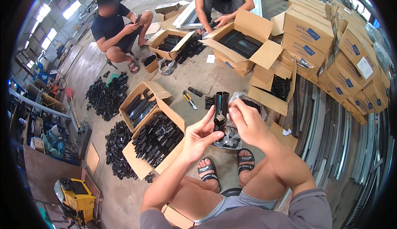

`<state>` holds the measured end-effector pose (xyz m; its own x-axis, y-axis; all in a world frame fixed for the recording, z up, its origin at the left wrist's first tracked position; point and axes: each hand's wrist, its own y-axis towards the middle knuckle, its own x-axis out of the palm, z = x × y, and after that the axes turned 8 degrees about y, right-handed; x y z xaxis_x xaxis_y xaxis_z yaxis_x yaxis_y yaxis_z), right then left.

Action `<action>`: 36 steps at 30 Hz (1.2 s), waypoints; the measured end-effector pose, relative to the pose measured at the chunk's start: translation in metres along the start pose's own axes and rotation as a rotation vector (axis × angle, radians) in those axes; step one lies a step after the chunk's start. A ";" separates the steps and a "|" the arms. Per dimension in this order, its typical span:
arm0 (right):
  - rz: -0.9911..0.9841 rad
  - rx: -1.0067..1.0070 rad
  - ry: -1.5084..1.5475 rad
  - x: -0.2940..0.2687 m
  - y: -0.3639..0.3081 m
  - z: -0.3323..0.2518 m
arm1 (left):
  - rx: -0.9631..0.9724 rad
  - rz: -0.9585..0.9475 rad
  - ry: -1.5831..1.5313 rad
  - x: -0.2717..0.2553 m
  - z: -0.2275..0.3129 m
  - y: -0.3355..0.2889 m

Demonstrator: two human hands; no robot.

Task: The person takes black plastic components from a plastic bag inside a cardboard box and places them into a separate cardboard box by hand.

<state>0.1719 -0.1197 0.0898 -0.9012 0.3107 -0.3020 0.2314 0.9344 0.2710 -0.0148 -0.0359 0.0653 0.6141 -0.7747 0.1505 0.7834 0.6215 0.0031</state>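
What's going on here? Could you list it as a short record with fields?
Place: workshop floor, person seated, sandals on
Left hand: grips the lower end of a black plastic part, held upright
Right hand: fingers on the same part from the other side
Under the hands: clear bag of black pieces
Left of the hands: open box full of black parts, loose piles beside it
On the floor ahead: pliers
Beyond: two other people sitting by open boxes
Right side: stacked cartons, metal rails

Open brown cartons [155,140] hold black parts on the floor; labelled brown cartons [308,30] stacked at right
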 end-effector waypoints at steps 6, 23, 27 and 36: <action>0.154 -0.130 -0.011 0.005 0.000 -0.004 | -0.014 0.009 -0.015 0.003 0.008 0.001; 0.131 0.020 0.283 0.004 0.000 0.007 | -0.013 0.037 0.031 0.002 0.005 0.001; 0.057 0.113 0.175 -0.001 -0.002 0.012 | -0.030 -0.004 0.091 -0.007 -0.002 0.000; 0.027 0.130 0.576 -0.009 0.007 0.022 | 0.038 -0.007 0.317 -0.008 -0.009 0.003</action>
<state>0.1895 -0.1121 0.0738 -0.9398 0.2239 0.2580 0.2672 0.9524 0.1469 -0.0167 -0.0291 0.0550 0.6128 -0.7727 -0.1654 0.7871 0.6155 0.0410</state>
